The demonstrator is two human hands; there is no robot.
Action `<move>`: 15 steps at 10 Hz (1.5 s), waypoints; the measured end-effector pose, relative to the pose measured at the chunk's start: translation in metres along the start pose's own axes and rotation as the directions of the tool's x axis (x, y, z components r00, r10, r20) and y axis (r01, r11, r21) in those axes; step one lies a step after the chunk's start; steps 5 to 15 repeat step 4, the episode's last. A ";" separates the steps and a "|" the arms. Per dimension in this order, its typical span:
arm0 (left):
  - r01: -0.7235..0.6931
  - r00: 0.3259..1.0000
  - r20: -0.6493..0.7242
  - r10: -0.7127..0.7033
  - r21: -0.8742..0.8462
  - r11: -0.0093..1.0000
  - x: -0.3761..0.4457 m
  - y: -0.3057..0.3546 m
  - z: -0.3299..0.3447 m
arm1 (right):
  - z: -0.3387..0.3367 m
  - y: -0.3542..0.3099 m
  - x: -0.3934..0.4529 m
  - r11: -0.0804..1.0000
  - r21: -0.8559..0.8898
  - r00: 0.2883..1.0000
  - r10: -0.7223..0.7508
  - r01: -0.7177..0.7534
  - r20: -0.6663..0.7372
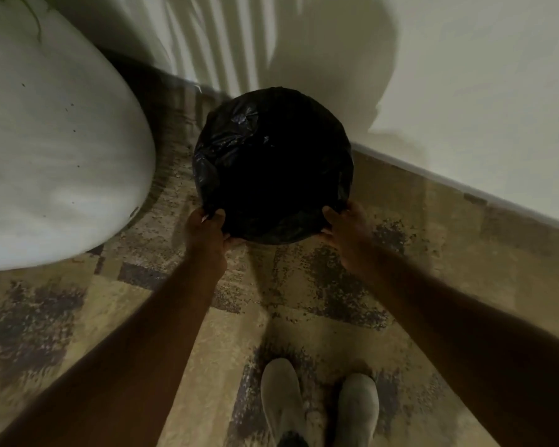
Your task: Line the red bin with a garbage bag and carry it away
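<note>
A round bin stands on the floor near the wall, fully covered by a black garbage bag [271, 162] folded over its rim. None of the bin's red shows. My left hand [208, 232] grips the near left part of the bagged rim. On the near right part of the rim sits my right hand [346, 230], fingers closed over it. The inside of the bag is dark and I cannot see its bottom.
A large white rounded planter [52, 150] stands close on the left, a green stem at its top. A pale wall [465, 91] with a baseboard runs behind the bin. The floor [142, 301] is patterned beige and dark. My two feet in light shoes [320, 404] are below.
</note>
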State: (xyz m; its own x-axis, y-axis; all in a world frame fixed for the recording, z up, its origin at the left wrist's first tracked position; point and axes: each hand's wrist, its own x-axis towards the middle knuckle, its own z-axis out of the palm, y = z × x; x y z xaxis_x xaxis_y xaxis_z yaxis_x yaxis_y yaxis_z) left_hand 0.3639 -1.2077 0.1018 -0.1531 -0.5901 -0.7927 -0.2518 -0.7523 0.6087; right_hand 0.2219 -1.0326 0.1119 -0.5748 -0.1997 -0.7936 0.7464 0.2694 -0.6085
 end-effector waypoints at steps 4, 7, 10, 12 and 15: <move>-0.103 0.964 -0.144 0.225 0.576 0.811 -0.033 -0.007 0.001 | -0.038 -0.002 -0.013 0.884 -0.459 0.988 -0.135 0.086 -0.074; -0.103 0.964 -0.144 0.225 0.576 0.811 -0.033 -0.007 0.001 | -0.038 -0.002 -0.013 0.884 -0.459 0.988 -0.135 0.086 -0.074; -0.103 0.964 -0.144 0.225 0.576 0.811 -0.033 -0.007 0.001 | -0.038 -0.002 -0.013 0.884 -0.459 0.988 -0.135 0.086 -0.074; -0.103 0.964 -0.144 0.225 0.576 0.811 -0.033 -0.007 0.001 | -0.038 -0.002 -0.013 0.884 -0.459 0.988 -0.135 0.086 -0.074; -0.103 0.964 -0.144 0.225 0.576 0.811 -0.033 -0.007 0.001 | -0.038 -0.002 -0.013 0.884 -0.459 0.988 -0.135 0.086 -0.074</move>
